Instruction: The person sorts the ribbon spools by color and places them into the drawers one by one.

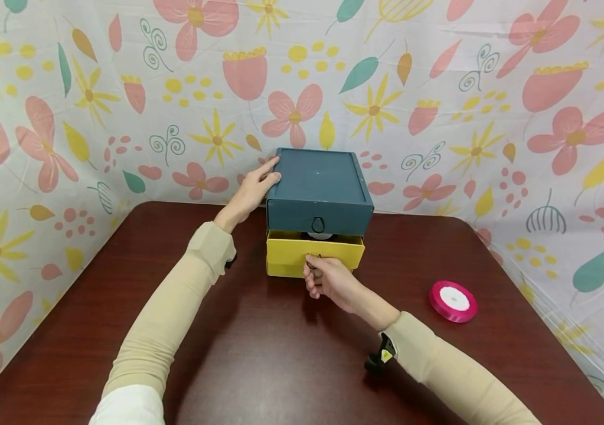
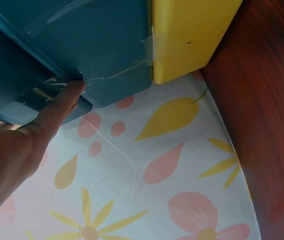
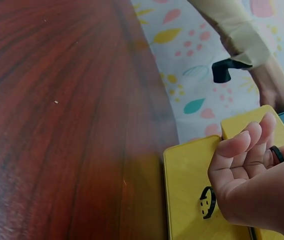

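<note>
A dark blue drawer box (image 1: 319, 171) is stacked on a yellow drawer box (image 2: 192, 40), with clear tape along the side. My left hand (image 1: 251, 192) rests against the blue box's upper left edge, one finger (image 2: 64, 102) extended along it. My right hand (image 1: 333, 283) is at the front of the yellow drawer (image 1: 287, 251), its thumb and index finger pinching the black pull loop. The drawer stands partly out, and a pale round thing (image 1: 320, 236) shows inside it. Another black loop (image 1: 318, 225) hangs on the blue drawer's front.
A spool of magenta ribbon (image 1: 453, 301) lies on the dark wooden table (image 1: 270, 366), to the right of the boxes. Behind and beside the table hangs a flower-patterned cloth (image 1: 376, 94), close to the back of the boxes.
</note>
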`<state>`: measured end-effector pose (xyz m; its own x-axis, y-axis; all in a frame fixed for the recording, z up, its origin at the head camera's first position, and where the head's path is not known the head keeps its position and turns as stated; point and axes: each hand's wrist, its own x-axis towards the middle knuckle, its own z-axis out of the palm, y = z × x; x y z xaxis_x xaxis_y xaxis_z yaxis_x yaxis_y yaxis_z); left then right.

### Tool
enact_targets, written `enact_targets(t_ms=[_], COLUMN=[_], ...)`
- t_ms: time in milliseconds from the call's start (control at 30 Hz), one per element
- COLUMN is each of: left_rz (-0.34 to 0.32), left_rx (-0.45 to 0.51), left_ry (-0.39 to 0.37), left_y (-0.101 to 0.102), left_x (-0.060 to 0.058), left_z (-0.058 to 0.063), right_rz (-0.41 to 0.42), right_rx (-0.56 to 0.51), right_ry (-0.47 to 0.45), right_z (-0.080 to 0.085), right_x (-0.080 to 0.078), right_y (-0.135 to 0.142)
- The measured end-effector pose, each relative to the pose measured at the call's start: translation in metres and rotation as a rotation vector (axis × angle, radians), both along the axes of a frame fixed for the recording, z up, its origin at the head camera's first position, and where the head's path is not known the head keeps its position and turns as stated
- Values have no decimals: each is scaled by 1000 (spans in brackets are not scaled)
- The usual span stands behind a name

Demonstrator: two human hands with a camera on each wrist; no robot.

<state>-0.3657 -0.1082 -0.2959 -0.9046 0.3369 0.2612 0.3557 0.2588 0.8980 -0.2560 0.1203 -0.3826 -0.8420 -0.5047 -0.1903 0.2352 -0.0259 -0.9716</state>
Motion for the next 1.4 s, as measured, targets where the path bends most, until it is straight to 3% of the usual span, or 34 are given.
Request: enact_targets(t_ms=[600, 767, 933, 1033, 1167, 1267, 1400], left_rz=[12, 11, 8, 5, -3, -7, -12], left_rx=[-9, -10, 1, 5, 8, -4, -20], left_ry=[-6, -3, -12, -25, -50, -60, -59], left_y=[2, 1, 0, -1, -1, 0, 3], left_x=[0, 0, 0, 0, 4, 14, 23], left_z=[0, 0, 0, 1, 7, 15, 21], right_rz=[-27, 10, 108, 130, 70, 35, 5], right_rx=[1, 22, 132, 198, 243, 226, 115], right_ry=[-4, -18, -12, -40, -109, -159, -239], right_z=[1, 1, -4, -12, -22, -28, -35], right_x=[-21, -19, -9, -4, -4, -7, -15], right_y=[-2, 1, 9, 14, 18, 16, 9])
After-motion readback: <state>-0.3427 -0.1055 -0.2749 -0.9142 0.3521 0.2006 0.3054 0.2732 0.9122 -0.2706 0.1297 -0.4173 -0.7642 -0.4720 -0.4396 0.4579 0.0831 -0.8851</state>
